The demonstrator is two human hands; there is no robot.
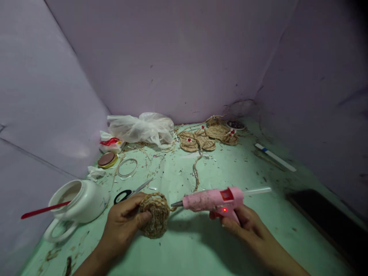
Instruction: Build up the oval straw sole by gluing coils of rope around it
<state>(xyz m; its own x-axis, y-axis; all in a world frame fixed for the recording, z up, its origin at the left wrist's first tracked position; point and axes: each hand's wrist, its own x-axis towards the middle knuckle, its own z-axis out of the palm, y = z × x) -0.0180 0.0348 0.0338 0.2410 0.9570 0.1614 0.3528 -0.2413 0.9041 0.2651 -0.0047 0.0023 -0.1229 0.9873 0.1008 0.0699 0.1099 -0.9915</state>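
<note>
My left hand [125,219] grips a round coil of brown jute rope [155,216] between thumb and fingers, held over the table. In my right hand [248,226] is a pink hot glue gun [212,199], its red light lit and a clear glue stick [257,191] sticking out of the back. The metal nozzle points left, close to the coil's right edge; whether it touches I cannot tell. A braided jute strand [196,172] runs on the table behind the gun. Black-handled scissors [133,191] lie just beyond my left hand.
A white mug [86,203] with a red stick lies tipped at left. Behind are a tape roll [128,168], a round tin [107,160], a white plastic bag [140,128] and jute pieces with red beads [205,138]. At right lie a white-and-blue strip [276,157] and a dark flat object [324,218].
</note>
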